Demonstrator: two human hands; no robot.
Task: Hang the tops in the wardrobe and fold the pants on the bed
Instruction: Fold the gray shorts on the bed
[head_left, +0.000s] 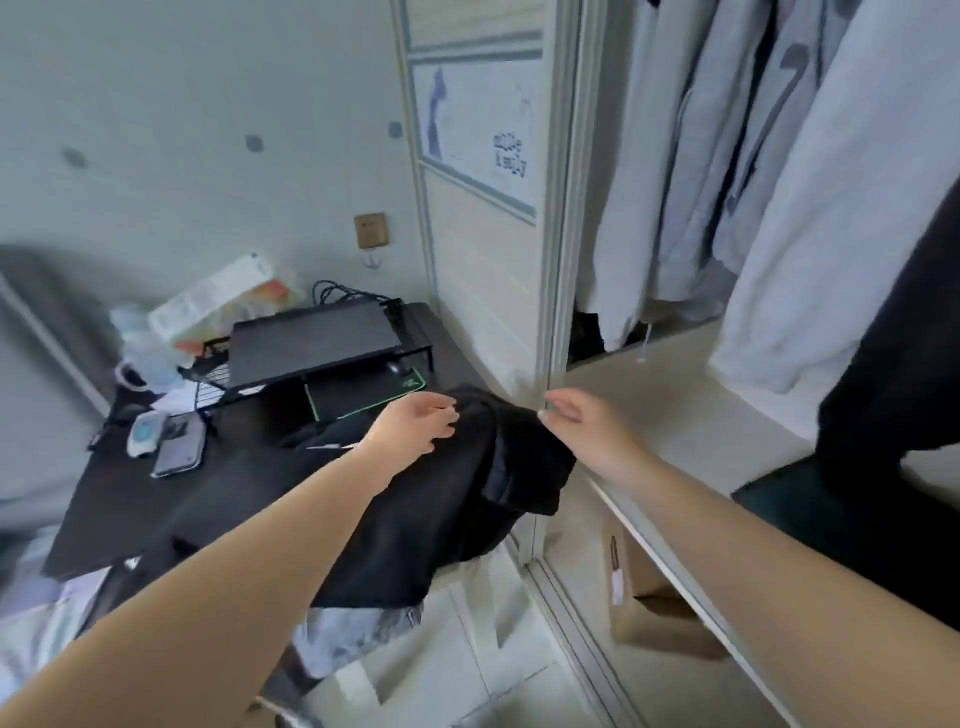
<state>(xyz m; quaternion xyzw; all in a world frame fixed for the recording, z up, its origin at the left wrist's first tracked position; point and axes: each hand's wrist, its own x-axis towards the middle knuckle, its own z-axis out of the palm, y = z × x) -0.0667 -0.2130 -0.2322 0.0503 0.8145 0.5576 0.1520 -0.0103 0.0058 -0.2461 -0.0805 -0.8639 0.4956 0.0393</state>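
Gripping item: one black garment, heaped over the near corner of a dark desk, one fold spilling off the edge toward the wardrobe. Whether it is a top or pants cannot be told from this heap.

Left hand: fingers curled down onto the upper ridge of the cloth, apparently pinching it; the blur leaves the exact hold uncertain. Right hand: fingers bent, fingertips touching the garment's right-hand fold, thumb side just beside the wardrobe's sliding-door frame.

Handling advice, as judgement: take firm hold at two separated points along one edge, lift clear of the desk, and let the cloth fall open so collar or waistband shows before choosing rail or bed. Keep the trailing fabric away from the laptop stand and phone.

Surroundings: pale tops already hanging in the wardrobe; cardboard box on its floor.
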